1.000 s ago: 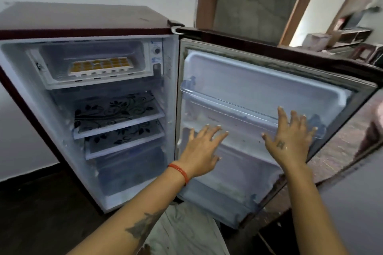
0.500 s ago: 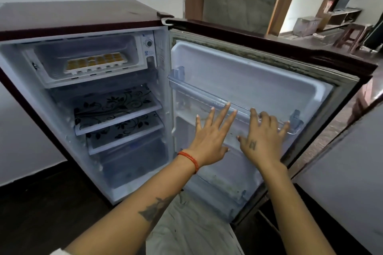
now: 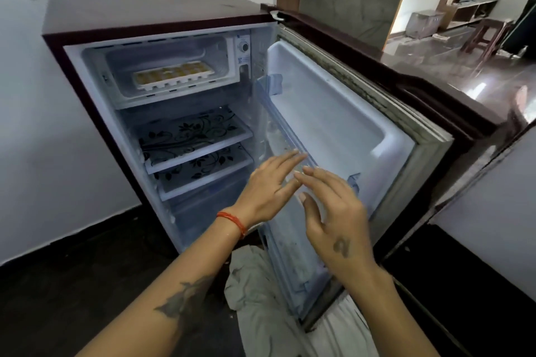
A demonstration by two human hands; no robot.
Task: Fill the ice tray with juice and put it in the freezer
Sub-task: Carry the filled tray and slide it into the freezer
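Observation:
A white ice tray (image 3: 172, 76) filled with orange juice lies in the freezer compartment (image 3: 121, 95) at the top of a small maroon fridge (image 3: 145, 11). The fridge door (image 3: 342, 113) stands partly open to the right. My left hand (image 3: 266, 191) and my right hand (image 3: 333, 211) are in front of the door's inner side, near its clear shelf rail (image 3: 278, 122), fingers spread and holding nothing. Both hands are well below and to the right of the ice tray.
Two glass shelves (image 3: 191, 136) with a black flower pattern sit below the freezer. A grey cloth (image 3: 261, 298) lies on the dark floor by the fridge's base. White walls stand left and right. A room with a stool (image 3: 484, 35) opens at the back right.
The door has swung inward toward the fridge body. Both hands have moved left and closer together, and the right hand has come off the door rail.

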